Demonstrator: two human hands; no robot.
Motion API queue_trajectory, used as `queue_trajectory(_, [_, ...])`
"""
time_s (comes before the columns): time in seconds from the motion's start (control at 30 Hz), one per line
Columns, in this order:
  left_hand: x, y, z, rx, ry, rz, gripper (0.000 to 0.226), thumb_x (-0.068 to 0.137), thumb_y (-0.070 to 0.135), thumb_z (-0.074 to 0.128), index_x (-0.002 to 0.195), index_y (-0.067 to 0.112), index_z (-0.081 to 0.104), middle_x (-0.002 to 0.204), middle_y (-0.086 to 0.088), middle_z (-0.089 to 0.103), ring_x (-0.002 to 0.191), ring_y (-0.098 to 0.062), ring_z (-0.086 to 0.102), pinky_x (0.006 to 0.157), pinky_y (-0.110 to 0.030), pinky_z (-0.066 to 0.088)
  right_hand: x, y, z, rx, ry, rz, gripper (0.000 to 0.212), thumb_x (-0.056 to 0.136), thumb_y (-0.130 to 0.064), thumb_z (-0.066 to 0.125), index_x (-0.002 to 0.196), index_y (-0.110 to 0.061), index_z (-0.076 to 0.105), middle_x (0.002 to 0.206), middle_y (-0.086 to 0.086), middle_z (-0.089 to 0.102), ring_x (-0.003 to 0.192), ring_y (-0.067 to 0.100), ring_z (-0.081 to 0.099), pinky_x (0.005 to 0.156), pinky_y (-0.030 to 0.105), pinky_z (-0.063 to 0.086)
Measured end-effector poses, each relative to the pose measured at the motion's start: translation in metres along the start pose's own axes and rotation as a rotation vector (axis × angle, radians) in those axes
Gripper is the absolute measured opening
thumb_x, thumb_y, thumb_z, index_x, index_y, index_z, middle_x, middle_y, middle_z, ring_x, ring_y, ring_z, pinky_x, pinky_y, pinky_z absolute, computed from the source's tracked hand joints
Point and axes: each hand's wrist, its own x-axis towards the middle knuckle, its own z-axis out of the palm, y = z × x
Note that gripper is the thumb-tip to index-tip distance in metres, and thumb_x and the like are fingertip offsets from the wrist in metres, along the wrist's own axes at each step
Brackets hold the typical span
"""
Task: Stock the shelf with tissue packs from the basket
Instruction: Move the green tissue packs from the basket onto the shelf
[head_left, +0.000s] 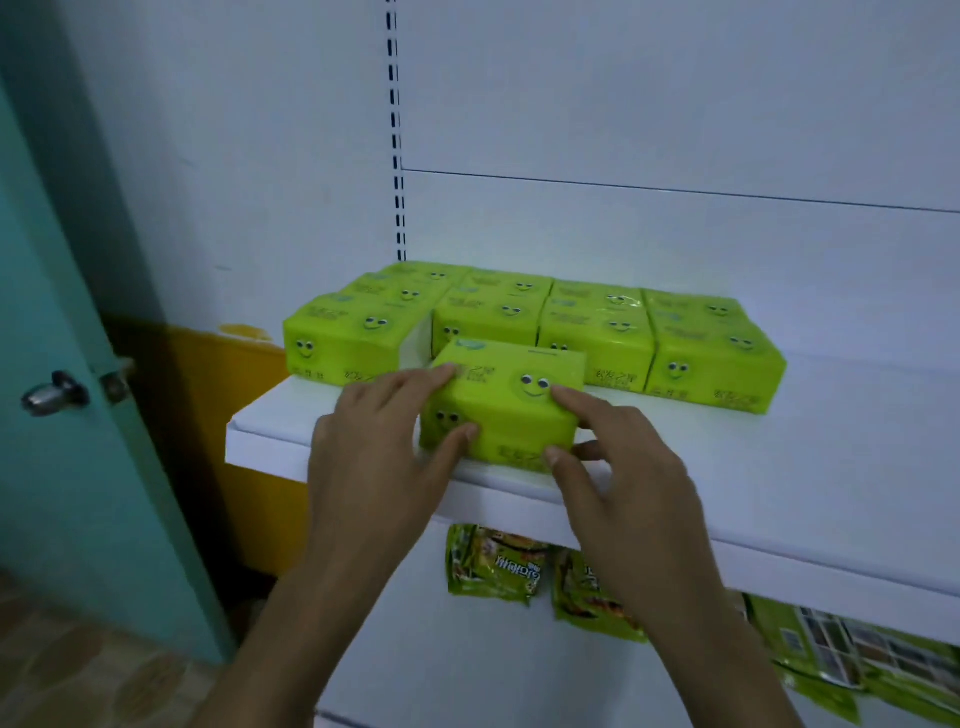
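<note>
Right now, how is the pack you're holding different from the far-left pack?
Left hand and right hand grip the held pack; nothing touches the left pack. The held pack sits at the front edge of the shelf; the left pack sits further back. Both are green with smiley faces.

No wording can be read for certain. The front tissue pack (506, 400) and the tissue packs behind it (597, 332) bear printed smiley faces and yellowish lettering, too blurred to make out. The green snack packets (493, 564) below the shelf (779, 467) carry white characters, likewise illegible.
</note>
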Motion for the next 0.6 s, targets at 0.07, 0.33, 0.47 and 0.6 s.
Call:
queue_trajectory(0.07, [0.006,-0.008,0.004,0.058,0.031,-0.040,0.053,0.076,0.054,0.060,0.124,0.032,0.057,0.130,0.000,0.054,0.117,-0.026,0.046,0.087,-0.045,0.043,0.010,0.000,0.006,-0.045,-0.058,-0.025,0.040,0.092,-0.028,0.056,0.130,-0.041,0.050,0.113,-0.009,0.055,0.090,0.015,0.063,0.068,0.033,0.049])
queue_trajectory(0.33, [0.031,-0.039,0.006,0.115,-0.188,-0.173,0.087,0.074,0.061,0.062,0.146,0.024,0.030,0.158,0.003,0.015,0.145,-0.014,0.011,0.116,-0.035,0.016,0.039,-0.011,0.017,-0.234,-0.271,-0.006,0.052,0.097,-0.038,0.045,0.145,-0.042,0.024,0.122,-0.007,0.051,0.103,0.017,0.055,0.073,0.030,0.044])
queue_trajectory(0.47, [0.028,-0.043,0.002,0.129,-0.156,-0.134,0.076,0.078,0.056,0.062,0.144,0.028,0.035,0.156,0.007,0.022,0.143,-0.013,0.019,0.111,-0.032,0.026,0.052,-0.022,0.027,-0.393,-0.312,0.045,0.057,0.096,-0.042,0.045,0.147,-0.037,0.018,0.125,-0.003,0.054,0.111,0.020,0.053,0.070,0.029,0.033])
queue_trajectory(0.6, [0.032,-0.047,-0.003,0.121,-0.176,-0.077,0.069,0.082,0.051,0.061,0.143,0.027,0.037,0.155,0.006,0.025,0.142,-0.014,0.022,0.111,-0.031,0.026,0.057,-0.028,0.033,-0.435,-0.252,0.108,0.053,0.094,-0.041,0.049,0.143,-0.034,0.029,0.125,0.000,0.057,0.113,0.025,0.055,0.080,0.032,0.038])
